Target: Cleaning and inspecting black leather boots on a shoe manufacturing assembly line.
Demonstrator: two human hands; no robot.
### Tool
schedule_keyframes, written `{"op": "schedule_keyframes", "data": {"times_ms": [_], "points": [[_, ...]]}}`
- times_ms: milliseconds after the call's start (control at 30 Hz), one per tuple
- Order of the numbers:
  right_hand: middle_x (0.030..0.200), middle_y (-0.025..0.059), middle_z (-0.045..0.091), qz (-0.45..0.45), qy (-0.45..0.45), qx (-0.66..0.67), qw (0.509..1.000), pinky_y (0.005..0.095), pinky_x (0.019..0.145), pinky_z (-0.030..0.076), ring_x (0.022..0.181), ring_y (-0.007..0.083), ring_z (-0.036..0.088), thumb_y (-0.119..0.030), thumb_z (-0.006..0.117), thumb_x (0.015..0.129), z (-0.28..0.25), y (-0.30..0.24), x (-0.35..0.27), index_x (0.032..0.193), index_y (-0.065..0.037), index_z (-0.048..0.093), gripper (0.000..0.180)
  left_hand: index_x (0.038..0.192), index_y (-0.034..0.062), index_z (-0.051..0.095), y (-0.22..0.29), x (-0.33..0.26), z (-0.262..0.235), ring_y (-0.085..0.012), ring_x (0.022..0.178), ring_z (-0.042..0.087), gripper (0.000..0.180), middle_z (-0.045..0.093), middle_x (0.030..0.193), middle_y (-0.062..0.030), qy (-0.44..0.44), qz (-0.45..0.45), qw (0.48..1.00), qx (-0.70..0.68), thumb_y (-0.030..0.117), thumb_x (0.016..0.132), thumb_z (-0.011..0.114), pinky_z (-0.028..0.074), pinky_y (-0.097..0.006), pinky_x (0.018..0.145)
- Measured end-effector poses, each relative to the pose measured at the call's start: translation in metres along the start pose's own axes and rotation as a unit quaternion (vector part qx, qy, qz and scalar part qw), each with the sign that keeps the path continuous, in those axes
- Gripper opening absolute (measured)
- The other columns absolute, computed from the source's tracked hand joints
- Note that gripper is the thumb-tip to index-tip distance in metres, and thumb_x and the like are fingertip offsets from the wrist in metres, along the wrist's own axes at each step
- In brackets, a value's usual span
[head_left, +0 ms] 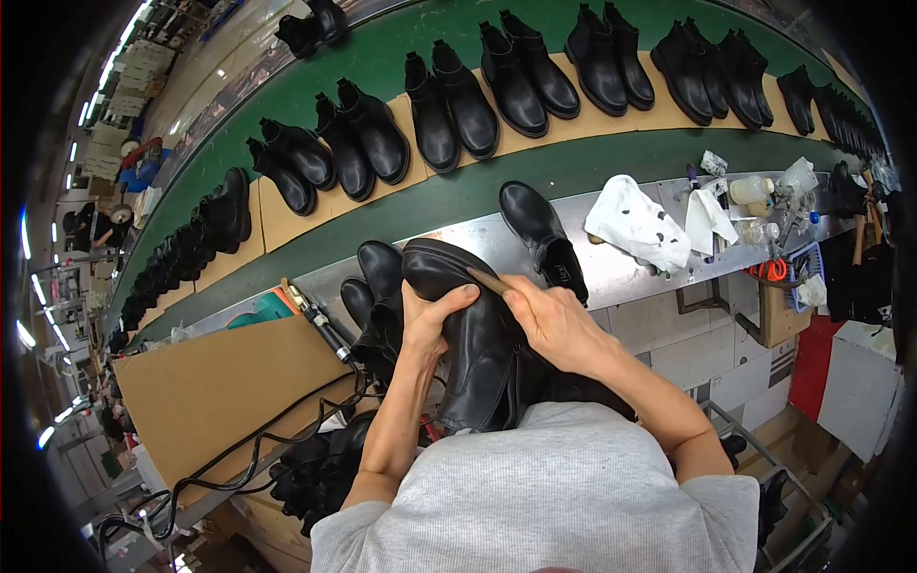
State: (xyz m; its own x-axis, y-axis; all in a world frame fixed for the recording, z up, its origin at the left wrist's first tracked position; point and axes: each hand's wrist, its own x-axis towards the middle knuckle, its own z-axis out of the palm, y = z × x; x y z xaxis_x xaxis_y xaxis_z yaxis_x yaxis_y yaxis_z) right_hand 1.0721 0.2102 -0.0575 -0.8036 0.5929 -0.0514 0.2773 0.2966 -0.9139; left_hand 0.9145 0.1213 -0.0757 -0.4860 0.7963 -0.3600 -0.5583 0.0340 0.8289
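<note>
A black leather ankle boot [473,349] is held up in front of my chest, its toe pointing away from me and its shaft toward my body. My left hand [428,315] wraps around the toe end, with the thumb laid across the upper. In my closed right hand [554,320] is a thin brown stick-like tool [488,280], its tip at the edge of the sole near the toe. What the tool is made of I cannot tell. Another black boot [530,215] lies on the metal bench beyond my right hand, and more black boots [380,270] stand left of my left hand.
Pairs of black boots [444,110] line a green conveyor [430,186] along the far side. A white cloth [638,224] and bottles [752,189] sit on the metal bench [611,286] at right. At left are a cardboard sheet [239,382], a cabled hand tool [322,325] and black cables [253,449].
</note>
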Motion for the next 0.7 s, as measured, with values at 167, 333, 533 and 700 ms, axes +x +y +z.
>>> {"op": "schedule_keyframes", "data": {"times_ms": [167, 333, 533, 700], "points": [[0.059, 0.0222, 0.054, -0.008, -0.088, -0.120, 0.989, 0.0478, 0.051, 0.043, 0.058, 0.0413, 0.055, -0.020, 0.041, 0.095, -0.019, -0.006, 0.025, 0.096, 0.000, 0.052, 0.022, 0.102, -0.0016, 0.055, -0.003, 0.003, 0.000, -0.0158, 0.079, 0.061, 0.044, 0.062, 0.088, -0.0073, 0.004, -0.005, 1.000, 0.018, 0.002, 0.063, 0.074, 0.049, -0.028, 0.073], [0.056, 0.0218, 0.056, -0.005, -0.067, -0.100, 0.993, 0.0487, 0.051, 0.046, 0.056, 0.0422, 0.057, -0.024, 0.039, 0.096, -0.007, 0.005, 0.010, 0.096, 0.000, 0.050, 0.026, 0.100, -0.0016, 0.057, -0.004, -0.001, 0.000, -0.0155, 0.078, 0.061, 0.040, 0.062, 0.088, -0.0071, 0.010, -0.010, 1.000, 0.016, 0.002, 0.063, 0.074, 0.049, -0.028, 0.073], [0.058, 0.0216, 0.056, 0.013, -0.066, -0.037, 0.997, 0.0478, 0.051, 0.044, 0.057, 0.0410, 0.057, -0.022, 0.039, 0.096, -0.002, 0.011, 0.000, 0.106, -0.001, 0.048, 0.025, 0.097, -0.0019, 0.058, -0.003, -0.004, 0.000, -0.0157, 0.074, 0.062, 0.036, 0.062, 0.086, -0.0079, 0.021, -0.015, 1.000, 0.010, 0.001, 0.065, 0.073, 0.050, -0.027, 0.069], [0.057, 0.0215, 0.055, 0.002, -0.032, -0.003, 0.999, 0.0471, 0.050, 0.044, 0.056, 0.0411, 0.056, -0.020, 0.039, 0.096, 0.006, 0.020, -0.008, 0.108, -0.001, 0.048, 0.024, 0.095, -0.0019, 0.058, -0.005, 0.001, -0.002, -0.0159, 0.073, 0.062, 0.034, 0.062, 0.084, -0.0079, 0.029, -0.022, 0.999, 0.014, 0.000, 0.065, 0.073, 0.051, -0.028, 0.069]]}}
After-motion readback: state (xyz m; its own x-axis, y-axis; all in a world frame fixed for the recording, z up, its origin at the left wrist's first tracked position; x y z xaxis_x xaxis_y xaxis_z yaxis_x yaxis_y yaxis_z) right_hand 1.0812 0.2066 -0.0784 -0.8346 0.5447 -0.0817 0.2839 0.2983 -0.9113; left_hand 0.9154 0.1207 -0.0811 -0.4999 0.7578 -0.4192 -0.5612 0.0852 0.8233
